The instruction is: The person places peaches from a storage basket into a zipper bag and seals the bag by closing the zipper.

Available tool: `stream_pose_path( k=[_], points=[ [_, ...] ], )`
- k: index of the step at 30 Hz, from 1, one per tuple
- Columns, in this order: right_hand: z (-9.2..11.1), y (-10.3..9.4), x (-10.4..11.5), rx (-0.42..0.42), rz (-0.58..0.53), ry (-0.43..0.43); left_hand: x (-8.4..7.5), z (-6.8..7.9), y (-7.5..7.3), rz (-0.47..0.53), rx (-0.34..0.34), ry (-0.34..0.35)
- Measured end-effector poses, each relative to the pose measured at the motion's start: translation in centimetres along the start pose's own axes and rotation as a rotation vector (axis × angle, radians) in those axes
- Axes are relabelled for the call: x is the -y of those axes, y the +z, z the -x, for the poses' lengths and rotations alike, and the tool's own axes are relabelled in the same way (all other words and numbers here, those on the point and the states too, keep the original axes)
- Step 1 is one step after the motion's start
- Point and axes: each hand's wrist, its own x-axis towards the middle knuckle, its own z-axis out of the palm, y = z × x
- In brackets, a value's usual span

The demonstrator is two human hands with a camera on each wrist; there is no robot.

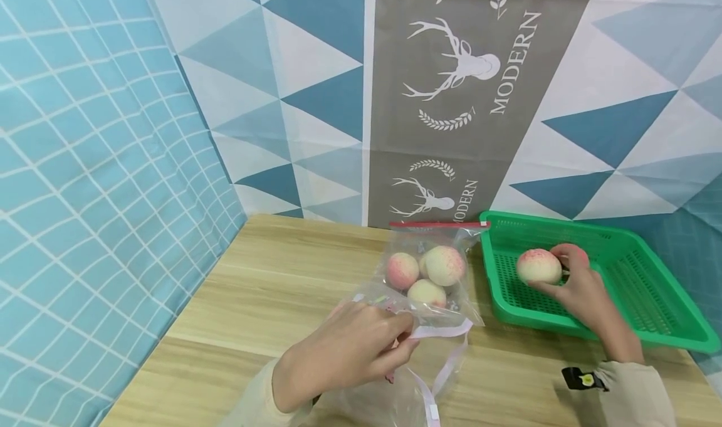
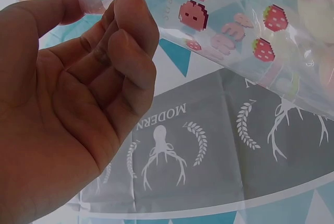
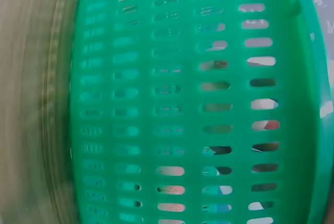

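Note:
My left hand (image 1: 352, 348) pinches the pale pink strip at the mouth of a clear plastic bag (image 2: 229, 31), which has pink letters and strawberries printed on it. Several pink and cream peaches (image 1: 445, 266) show through clear plastic just beyond that hand, with a red strip (image 1: 440, 225) along the plastic's far edge. At the right, my right hand (image 1: 583, 295) grips a peach (image 1: 539, 268) inside the green basket (image 1: 564, 326). Another peach (image 1: 576, 253) sits behind its fingers, partly hidden. The right wrist view shows the basket's slotted wall (image 3: 188, 93) but no hand.
Everything stands on a wood-grain table (image 1: 248, 295). Patterned cloth with deer heads (image 1: 462, 63) rises behind it, and blue gridded cloth (image 1: 84, 163) bounds the left side. The basket's raised rim (image 1: 665, 339) runs close around the right hand.

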Motion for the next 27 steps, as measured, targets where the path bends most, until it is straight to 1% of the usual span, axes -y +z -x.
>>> stream_pose_path(
  k=[2, 5, 8, 13, 19, 23, 27],
  points=[
    [0.3, 0.1, 0.2, -0.037, -0.017, 0.001, 0.0, -0.1, 0.1, 0.010, 0.004, 0.003],
    [0.6, 0.3, 0.5, -0.065, -0.016, -0.021, 0.0, -0.1, 0.3, 0.021, 0.004, 0.000],
    [0.5, 0.4, 0.8, -0.073, -0.003, -0.044, 0.1, -0.1, 0.3, 0.020, -0.002, -0.003],
    [0.3, 0.4, 0.9, -0.071, 0.008, -0.050, 0.2, -0.1, 0.3, 0.010, -0.010, -0.004],
    [0.3, 0.2, 1.4, -0.098, 0.024, -0.057, 0.3, -0.2, 0.1, 0.042, -0.012, 0.013],
    [0.4, -0.1, 2.0, -0.127, 0.026, -0.071, 0.3, -0.2, 0.0, 0.054, -0.009, 0.022],
    [0.6, -0.5, 3.2, -0.154, 0.021, -0.078, 0.3, -0.2, 0.0, 0.048, -0.009, 0.028]
  ],
)
